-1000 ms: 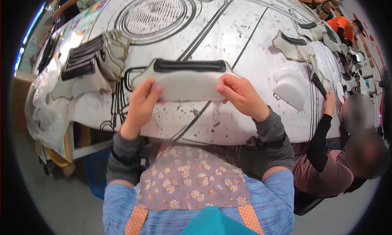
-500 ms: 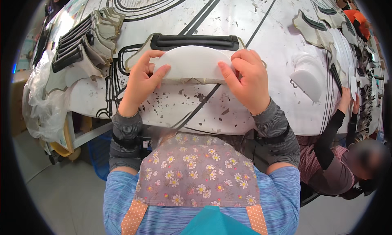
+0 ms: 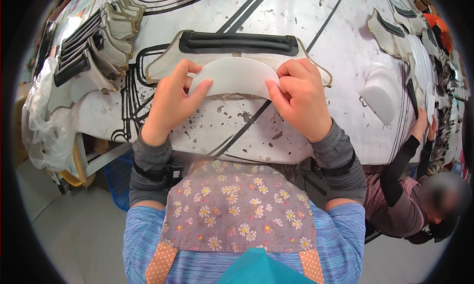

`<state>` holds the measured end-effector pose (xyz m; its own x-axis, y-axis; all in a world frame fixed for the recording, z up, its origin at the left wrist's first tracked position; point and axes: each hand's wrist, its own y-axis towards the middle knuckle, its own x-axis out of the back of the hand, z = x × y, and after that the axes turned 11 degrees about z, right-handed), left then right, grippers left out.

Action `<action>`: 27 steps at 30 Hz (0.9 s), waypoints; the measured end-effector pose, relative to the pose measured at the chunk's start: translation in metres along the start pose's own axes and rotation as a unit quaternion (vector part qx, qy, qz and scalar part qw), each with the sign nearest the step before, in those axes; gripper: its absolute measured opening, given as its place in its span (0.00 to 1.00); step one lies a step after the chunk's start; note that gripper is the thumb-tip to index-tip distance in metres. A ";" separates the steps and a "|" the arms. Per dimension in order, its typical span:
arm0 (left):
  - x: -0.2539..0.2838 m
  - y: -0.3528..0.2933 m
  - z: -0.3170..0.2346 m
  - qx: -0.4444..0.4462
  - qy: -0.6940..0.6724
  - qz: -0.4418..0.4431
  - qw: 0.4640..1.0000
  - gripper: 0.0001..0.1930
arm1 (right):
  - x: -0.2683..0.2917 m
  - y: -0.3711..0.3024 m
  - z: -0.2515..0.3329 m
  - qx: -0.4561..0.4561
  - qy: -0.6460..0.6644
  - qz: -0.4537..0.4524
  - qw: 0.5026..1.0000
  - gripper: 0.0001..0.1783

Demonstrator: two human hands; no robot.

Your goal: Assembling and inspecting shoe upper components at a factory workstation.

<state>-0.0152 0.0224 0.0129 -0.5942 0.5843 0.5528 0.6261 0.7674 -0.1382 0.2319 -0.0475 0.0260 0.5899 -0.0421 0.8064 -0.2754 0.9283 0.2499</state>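
Smooth white crescent-shaped sheet (image 3: pixel 234 75), both ends held.
I see left fingers (image 3: pixel 199 92) and right fingers (image 3: pixel 277 94) pinched narrow on it.

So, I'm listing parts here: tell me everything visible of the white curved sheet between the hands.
The white, arched, plastic-looking sheet is smooth and plain, its upper edge bulging and its lower edge curving inward. Both ends are partly hidden. It is held crosswise, one end in the grip of the left hand, the other in the right hand. It partly covers a pale, cloth-like panel with a padded black band; whether they touch is unclear.
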 end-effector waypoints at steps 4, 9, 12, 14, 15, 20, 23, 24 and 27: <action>-0.003 -0.002 0.001 0.012 -0.086 0.006 0.996 0.10 | 0.003 -0.001 0.001 -0.014 0.034 0.010 0.999 0.14; -0.002 -0.001 0.000 0.018 -0.076 0.019 0.997 0.10 | 0.001 -0.002 -0.001 -0.027 0.031 0.018 0.999 0.15; -0.006 0.000 0.003 0.018 -0.088 -0.011 0.996 0.11 | 0.000 -0.002 -0.002 -0.029 0.033 0.023 0.999 0.15; -0.007 0.000 0.001 0.018 -0.089 -0.011 0.996 0.11 | -0.001 -0.002 -0.002 -0.027 0.035 0.022 0.999 0.15; -0.007 0.001 0.001 0.018 -0.091 -0.011 0.996 0.11 | -0.001 -0.002 -0.002 -0.030 0.033 0.022 0.999 0.15; -0.006 0.002 0.001 0.022 -0.101 0.002 0.995 0.11 | -0.001 -0.002 -0.002 -0.039 0.034 0.020 0.998 0.15; -0.008 0.001 -0.001 0.021 -0.128 -0.006 0.992 0.10 | -0.002 -0.002 -0.002 -0.031 0.036 0.015 0.999 0.14; -0.008 0.001 -0.001 0.025 -0.136 -0.014 0.990 0.11 | -0.002 -0.002 -0.002 -0.034 0.032 0.020 0.999 0.15; -0.009 0.003 0.003 0.018 -0.118 -0.010 0.993 0.11 | -0.002 -0.003 -0.003 -0.036 0.022 0.030 0.999 0.15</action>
<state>-0.0095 0.0200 0.0049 -0.7112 0.6108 0.3479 0.5964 0.7863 -0.1613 0.2337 -0.0487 0.0220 0.6073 0.0284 0.7940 -0.2567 0.9528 0.1623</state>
